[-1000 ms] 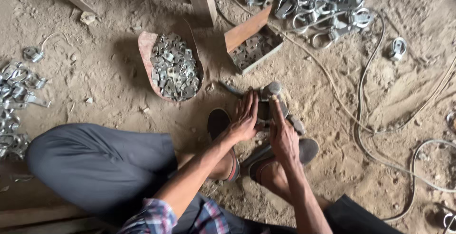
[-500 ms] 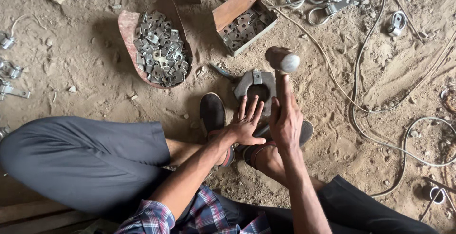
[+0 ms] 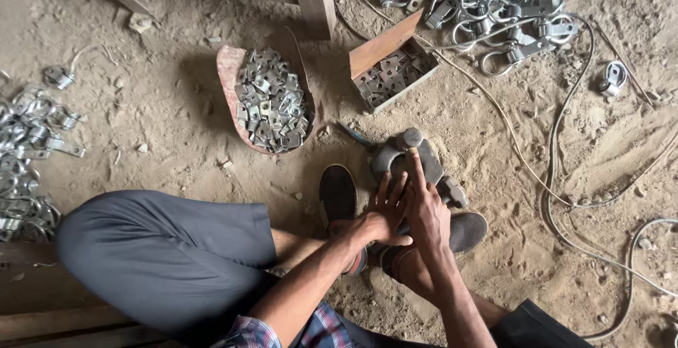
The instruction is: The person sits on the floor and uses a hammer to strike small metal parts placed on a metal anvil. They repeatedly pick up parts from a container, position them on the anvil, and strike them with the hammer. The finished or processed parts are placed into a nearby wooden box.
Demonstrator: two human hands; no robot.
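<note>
The right hand is closed round a hammer handle, forefinger stretched along it, the head resting on a metal block on the sandy ground. The left hand lies open beside it — fingers spread flat against the block's near edge. A tray of metal plates and a wooden box sit just beyond — bare sand lies to the right.

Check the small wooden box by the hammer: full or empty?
Partly full. The wooden box is open on top, and a layer of flat metal plates covers its bottom, well below the rim.
</note>
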